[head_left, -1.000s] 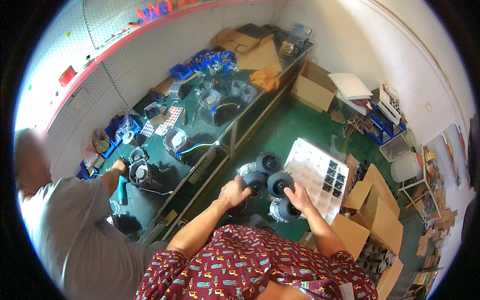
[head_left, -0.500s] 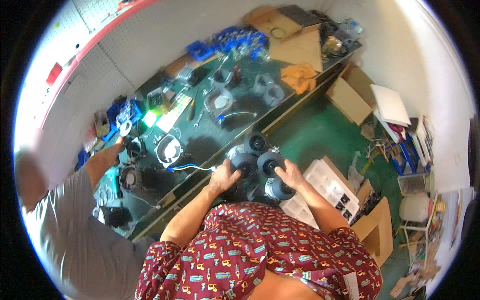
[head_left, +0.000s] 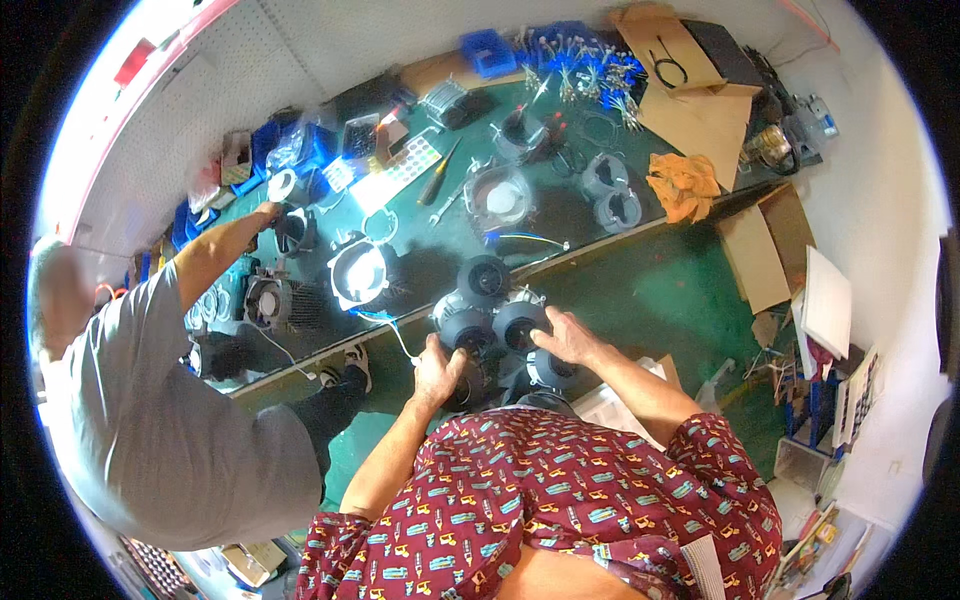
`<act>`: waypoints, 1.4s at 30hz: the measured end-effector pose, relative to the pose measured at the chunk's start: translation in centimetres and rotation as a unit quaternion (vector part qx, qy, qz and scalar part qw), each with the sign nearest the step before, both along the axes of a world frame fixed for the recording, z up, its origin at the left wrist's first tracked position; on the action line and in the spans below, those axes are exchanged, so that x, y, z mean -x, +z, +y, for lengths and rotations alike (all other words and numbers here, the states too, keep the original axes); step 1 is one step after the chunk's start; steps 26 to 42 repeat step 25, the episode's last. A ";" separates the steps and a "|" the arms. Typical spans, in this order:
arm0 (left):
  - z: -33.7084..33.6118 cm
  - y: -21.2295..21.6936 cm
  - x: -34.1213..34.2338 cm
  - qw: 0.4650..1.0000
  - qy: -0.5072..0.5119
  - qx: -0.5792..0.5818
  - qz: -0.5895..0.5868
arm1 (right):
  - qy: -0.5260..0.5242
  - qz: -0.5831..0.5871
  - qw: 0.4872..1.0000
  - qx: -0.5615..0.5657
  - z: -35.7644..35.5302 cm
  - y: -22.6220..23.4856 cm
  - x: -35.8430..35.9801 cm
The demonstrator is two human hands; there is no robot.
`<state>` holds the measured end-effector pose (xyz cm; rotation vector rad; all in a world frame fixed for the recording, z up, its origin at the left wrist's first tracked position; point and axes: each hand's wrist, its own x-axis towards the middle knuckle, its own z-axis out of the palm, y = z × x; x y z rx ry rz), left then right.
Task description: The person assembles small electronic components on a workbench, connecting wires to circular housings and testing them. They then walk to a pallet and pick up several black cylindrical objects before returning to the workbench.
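A cluster of dark round fan-like wheels with pale metal bodies is carried in front of my waist. My left hand (head_left: 438, 372) is closed at the cluster's left side, its thumb against one dark wheel (head_left: 466, 330). On the right, my right hand (head_left: 568, 338) grips another dark wheel (head_left: 517, 326) by its edge. A third wheel (head_left: 483, 281) sits on top, farther from me, and one more (head_left: 552, 369) hangs below my right hand. What supports the lower ones is hidden.
Along the green bench (head_left: 430, 260) lie a lit round housing (head_left: 361, 273), a second housing (head_left: 500, 197), a screwdriver (head_left: 439, 177) and an orange cloth (head_left: 683, 186). A co-worker (head_left: 180, 400) stands at the left, reaching over the bench. An open carton (head_left: 765, 250) stands right of it.
The view has swung, so the bench and its parts sit farther right and higher. Both my hands still hold the wheels, and more of the co-worker shows.
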<state>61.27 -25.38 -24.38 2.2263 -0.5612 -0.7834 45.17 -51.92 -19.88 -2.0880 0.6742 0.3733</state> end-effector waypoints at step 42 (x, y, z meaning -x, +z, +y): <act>2.2 -1.3 -1.4 0.993 0.051 -0.096 0.054 | 0.064 -0.035 0.997 -0.008 0.2 -0.3 -6.8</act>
